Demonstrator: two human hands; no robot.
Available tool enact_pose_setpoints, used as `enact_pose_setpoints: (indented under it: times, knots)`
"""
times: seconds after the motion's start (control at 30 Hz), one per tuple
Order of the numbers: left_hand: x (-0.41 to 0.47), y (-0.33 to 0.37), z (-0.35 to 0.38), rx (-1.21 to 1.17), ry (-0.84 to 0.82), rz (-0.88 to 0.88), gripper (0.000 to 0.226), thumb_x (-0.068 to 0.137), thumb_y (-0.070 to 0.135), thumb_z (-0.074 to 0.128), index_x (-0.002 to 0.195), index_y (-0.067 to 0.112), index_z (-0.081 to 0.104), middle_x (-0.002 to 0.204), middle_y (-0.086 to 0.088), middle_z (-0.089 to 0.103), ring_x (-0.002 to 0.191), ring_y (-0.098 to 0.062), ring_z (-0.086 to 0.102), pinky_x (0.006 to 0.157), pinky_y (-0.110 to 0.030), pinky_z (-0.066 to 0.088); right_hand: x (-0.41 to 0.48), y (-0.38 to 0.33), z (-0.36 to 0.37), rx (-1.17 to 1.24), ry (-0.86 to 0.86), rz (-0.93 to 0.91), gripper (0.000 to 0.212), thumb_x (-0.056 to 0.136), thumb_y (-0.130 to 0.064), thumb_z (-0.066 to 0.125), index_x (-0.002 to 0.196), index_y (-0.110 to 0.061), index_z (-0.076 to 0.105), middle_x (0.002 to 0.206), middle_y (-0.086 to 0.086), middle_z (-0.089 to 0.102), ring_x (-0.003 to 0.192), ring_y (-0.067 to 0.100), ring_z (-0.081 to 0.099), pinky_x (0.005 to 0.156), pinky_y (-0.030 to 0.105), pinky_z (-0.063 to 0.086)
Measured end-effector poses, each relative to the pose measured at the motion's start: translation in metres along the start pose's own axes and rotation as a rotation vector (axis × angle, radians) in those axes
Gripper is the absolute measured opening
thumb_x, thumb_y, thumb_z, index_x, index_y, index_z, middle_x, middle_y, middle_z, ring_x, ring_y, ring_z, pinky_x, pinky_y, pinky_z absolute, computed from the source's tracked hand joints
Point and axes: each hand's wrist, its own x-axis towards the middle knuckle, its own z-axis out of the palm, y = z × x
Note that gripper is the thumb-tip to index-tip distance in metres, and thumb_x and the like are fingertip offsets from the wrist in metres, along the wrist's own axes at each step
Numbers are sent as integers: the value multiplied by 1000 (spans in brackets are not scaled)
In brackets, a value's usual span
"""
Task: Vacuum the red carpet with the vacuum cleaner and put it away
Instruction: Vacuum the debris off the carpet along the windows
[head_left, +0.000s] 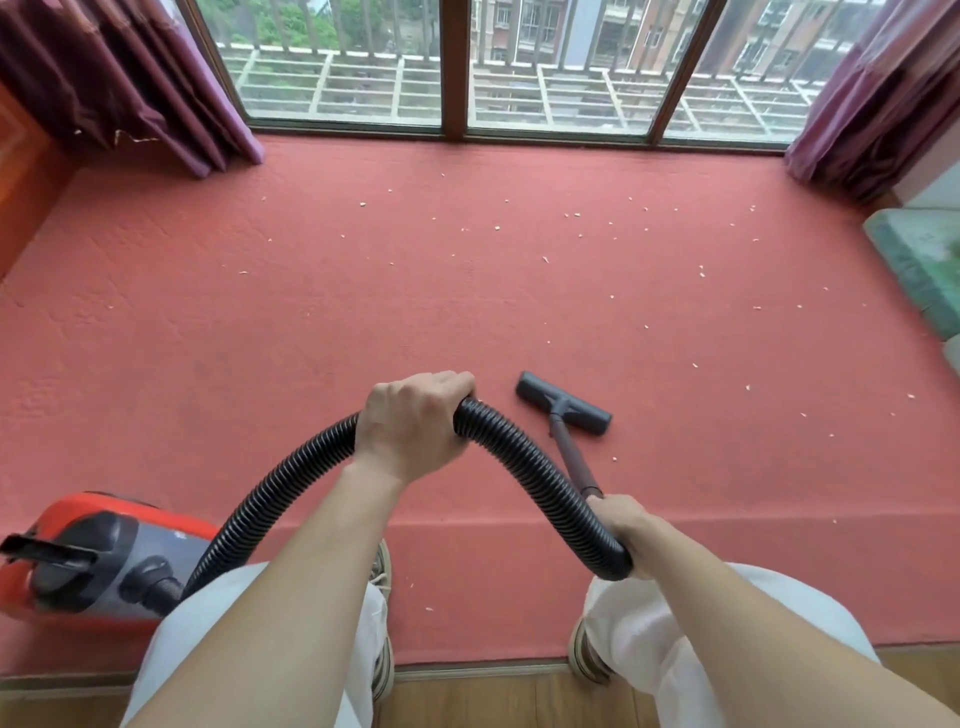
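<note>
Near left, the vacuum cleaner (88, 561) sits at the red carpet (363, 312) edge beside your leg. Your right hand (621, 525) is wrapped around the wand's near end; your left hand (410, 421) clasps the black hose (524, 457) arching between. Just beyond, the floor nozzle (563, 402) rests on the carpet, with pale crumbs (545, 259) scattered toward the far window (452, 67).

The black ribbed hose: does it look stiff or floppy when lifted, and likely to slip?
Probably floppy: the hose arches over where the left hand lifts it and sags on both sides. The ridged surface likely resists slipping. Pulling it may drag the vacuum cleaner, since one end joins its body.
</note>
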Motion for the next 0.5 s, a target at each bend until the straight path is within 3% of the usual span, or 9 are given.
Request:
enact_pose_setpoints:
  times: [0.07,0.13,0.2,0.3,0.43,0.5]
  knots:
    - [7,4,8,-18,-30,-5,11,76,25,68,78,23,57,66,9,58,55,-19,57,49,-25,41,6,-2,-14,30,14,33,31,91,-20,54,109,4,61,91,20,68,62,29,66,46,32,51]
    - [11,6,16,-38,-69,-35,9,77,24,65,77,23,56,64,9,57,53,-21,55,50,-27,44,14,-6,-23,0,6,35,32,88,-18,54,110,3,62,89,20,68,59,29,66,46,33,51]
    - [11,8,26,-37,-100,-79,11,75,23,65,75,22,54,62,8,56,50,-22,55,50,-27,42,25,-16,-30,-73,14,-19,35,90,-22,50,117,-2,63,101,18,69,76,32,69,57,32,53]
    - [5,9,48,-39,-147,-150,15,74,23,65,73,23,50,60,8,54,50,-24,56,49,-26,37,43,-36,-42,-309,40,-119,41,97,-24,40,129,-8,58,123,18,63,110,34,61,88,32,48]
    - [23,9,74,-21,-160,-235,18,71,22,68,72,23,51,60,6,56,51,-26,58,49,-26,33,84,-65,-56,-473,56,-199,43,102,-28,34,137,-11,52,131,18,59,115,32,57,87,28,41]
    - [33,7,79,-29,-168,-290,18,73,22,68,72,23,50,60,6,55,50,-27,57,48,-27,36,104,-82,-59,-499,58,-219,43,102,-28,33,137,-12,52,130,17,59,108,31,56,86,29,40]
